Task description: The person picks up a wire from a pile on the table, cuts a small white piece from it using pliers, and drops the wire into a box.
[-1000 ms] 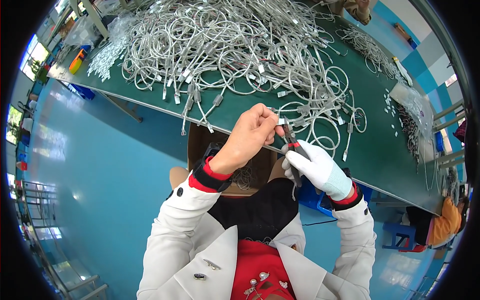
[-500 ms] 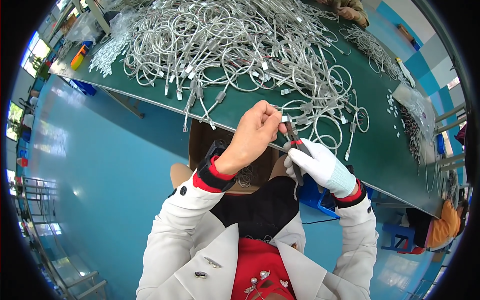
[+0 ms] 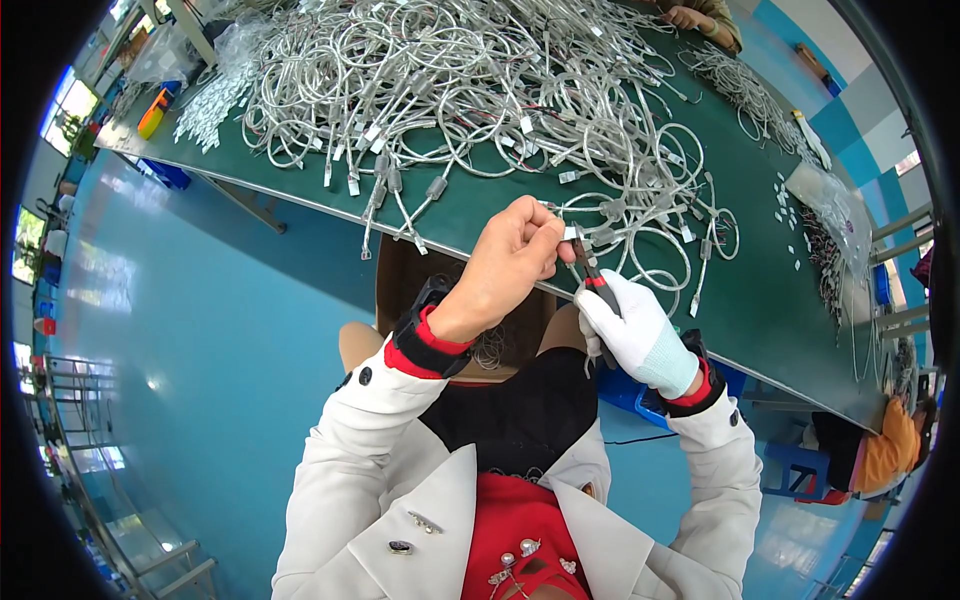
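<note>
My bare left hand (image 3: 508, 262) is closed in a pinch at the table's front edge. Between its thumb and fingers is the end of a cable, with a small white connector (image 3: 571, 233) showing at the fingertips. My right hand (image 3: 640, 330), in a white glove, grips a pair of pliers (image 3: 596, 283) with dark handles and red bands. The jaws point away from me and meet the connector beside my left fingertips; whether they are clamped on it is too small to tell. Just beyond lie coiled clear-sheathed cables (image 3: 640, 215).
A large tangled heap of silvery cables (image 3: 430, 80) covers much of the green table (image 3: 760, 330). Small white pieces (image 3: 210, 112) lie at far left, with a plastic bag (image 3: 832, 212) at right. An open cardboard box (image 3: 400, 290) stands under the edge. Another person's hand (image 3: 686, 17) works at the far side.
My right hand has shifted slightly, and the pliers' handles appear more covered by the glove. My left hand keeps its pinch almost in place. The other person's hand has moved a little.
</note>
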A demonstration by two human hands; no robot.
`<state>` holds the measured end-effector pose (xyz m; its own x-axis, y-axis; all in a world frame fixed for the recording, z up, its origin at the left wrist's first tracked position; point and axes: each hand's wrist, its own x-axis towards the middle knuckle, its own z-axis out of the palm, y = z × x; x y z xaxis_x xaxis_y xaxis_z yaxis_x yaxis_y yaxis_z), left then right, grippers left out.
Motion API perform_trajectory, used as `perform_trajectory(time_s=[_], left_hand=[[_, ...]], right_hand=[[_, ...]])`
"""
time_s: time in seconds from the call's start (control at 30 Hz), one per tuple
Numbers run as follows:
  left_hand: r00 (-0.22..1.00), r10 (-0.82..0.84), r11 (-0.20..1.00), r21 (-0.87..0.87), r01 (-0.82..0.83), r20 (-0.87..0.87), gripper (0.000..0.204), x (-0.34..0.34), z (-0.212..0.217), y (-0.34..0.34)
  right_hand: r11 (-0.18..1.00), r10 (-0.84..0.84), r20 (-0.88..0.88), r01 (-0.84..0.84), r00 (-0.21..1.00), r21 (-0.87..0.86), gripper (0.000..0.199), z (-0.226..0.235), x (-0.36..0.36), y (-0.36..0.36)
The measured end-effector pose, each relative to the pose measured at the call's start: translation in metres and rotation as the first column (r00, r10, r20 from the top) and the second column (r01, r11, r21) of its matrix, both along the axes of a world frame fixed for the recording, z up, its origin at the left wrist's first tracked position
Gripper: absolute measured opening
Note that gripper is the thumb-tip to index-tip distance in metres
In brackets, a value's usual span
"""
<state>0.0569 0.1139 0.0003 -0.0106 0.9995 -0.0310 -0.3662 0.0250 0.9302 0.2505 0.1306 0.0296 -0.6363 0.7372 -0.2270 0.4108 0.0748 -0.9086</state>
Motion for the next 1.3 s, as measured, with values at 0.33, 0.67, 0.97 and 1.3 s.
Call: perform_trajectory(time_s=[0.33,0.67,0.97,1.3], left_hand=[[0.995,0.02,0.999,0.025,-0.022,0.101,0.012,-0.018,0.002,0.004],[0.945,0.14,0.971,-0.23,-0.072,0.297,0.011,-0.05,0.004,-0.02],[0.392,0.238,0.958,0.281,0.057,-0.889,0.017,-0.025,-0.015,-0.004],[0.998,0.002,0.987,-0.159,-0.012,-0.061,0.023,-0.021,0.011,0.0]], right_hand=[[1.0,-0.003,-0.068,0.002,0.998,-0.016,0.021,-0.003,-0.005,0.015],[0.911,-0.092,-0.129,0.031,0.987,-0.411,0.023,0.008,-0.002,0.023],[0.922,-0.02,-0.116,-0.027,0.993,-0.387,0.023,0.011,-0.001,0.024],[0.945,0.108,-0.085,-0.128,0.991,-0.299,0.026,0.014,0.002,0.021]])
